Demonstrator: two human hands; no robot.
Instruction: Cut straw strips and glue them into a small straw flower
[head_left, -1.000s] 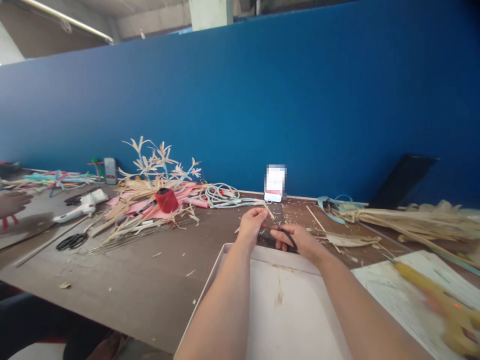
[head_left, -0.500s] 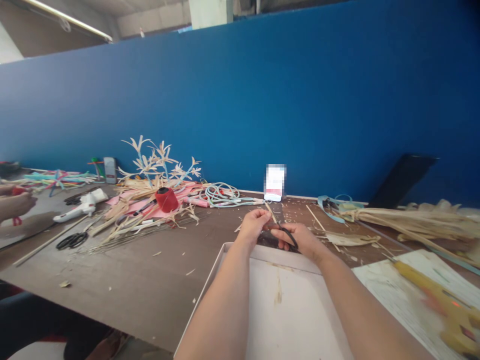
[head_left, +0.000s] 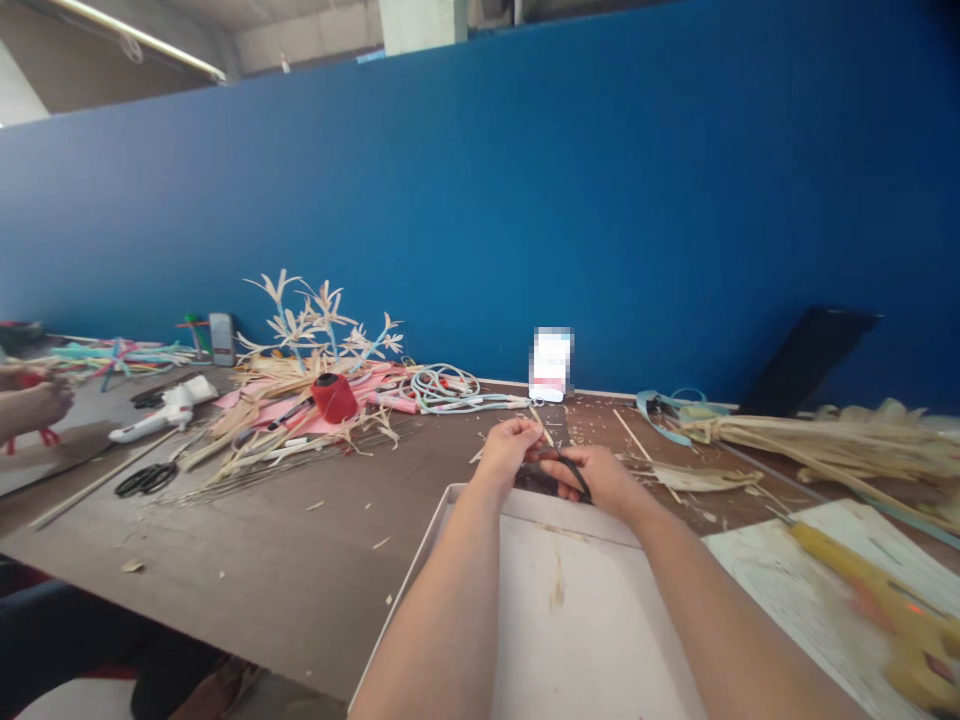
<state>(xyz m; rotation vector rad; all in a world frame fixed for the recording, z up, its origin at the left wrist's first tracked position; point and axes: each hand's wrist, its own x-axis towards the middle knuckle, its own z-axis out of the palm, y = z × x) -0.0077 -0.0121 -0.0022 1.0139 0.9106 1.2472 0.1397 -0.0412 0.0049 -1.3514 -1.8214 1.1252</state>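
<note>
A brown, scrap-strewn tabletop (head_left: 285, 575) spreads beyond a shallow white box (head_left: 585, 630), which lies beneath both forearms. Near its far edge, the right hand (head_left: 600, 474) has fingers clamped on black-handled scissors (head_left: 577, 480); the left hand (head_left: 512, 446) pinches a thin, pale strip (head_left: 545, 430).

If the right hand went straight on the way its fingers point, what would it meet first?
Probably the left hand, just beyond the right hand's fingertips; the depth between them is hard to judge.
</note>
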